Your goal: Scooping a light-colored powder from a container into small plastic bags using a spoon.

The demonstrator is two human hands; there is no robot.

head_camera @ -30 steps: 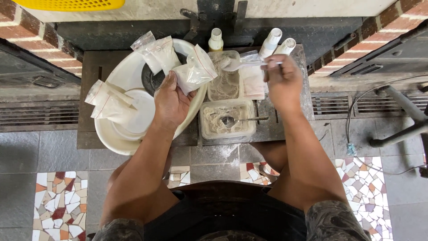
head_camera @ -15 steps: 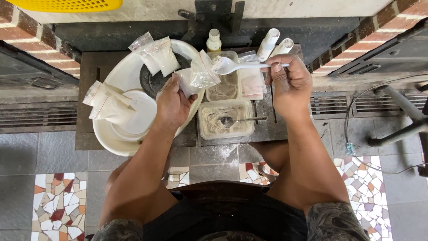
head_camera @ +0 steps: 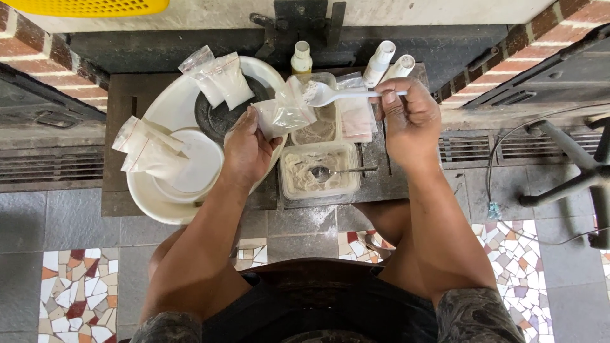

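A: Eyes on the small clear bag (head_camera: 284, 113): it sits pinched in the left hand (head_camera: 246, 147), mouth open and tipped toward three o'clock, a little white powder settled in its bottom.

B: And the white plastic spoon (head_camera: 337, 95)?

A: The right hand (head_camera: 410, 117) has a closed grip on the handle. The spoon's long axis runs nine to three, bowl at the nine o'clock end, loaded with powder and right at the bag's mouth. I can't tell whether it touches the plastic.

B: So the bag lies at nine o'clock from the right hand?

A: Yes, just beside the spoon's bowl; the left hand is the one on the bag, fingers clenched on its lower edge.

B: What's below them?

A: A clear tub of powder (head_camera: 319, 170) with a metal spoon (head_camera: 340, 171) lying in it, at six o'clock from the bag. A second tub (head_camera: 321, 124) sits behind it. At nine o'clock, a large white basin (head_camera: 149, 194) carries filled bags (head_camera: 149, 149); more filled packets (head_camera: 217, 77) rest at eleven. Three small bottles (head_camera: 379, 62) stand at twelve, all on the dark surface (head_camera: 121, 101).
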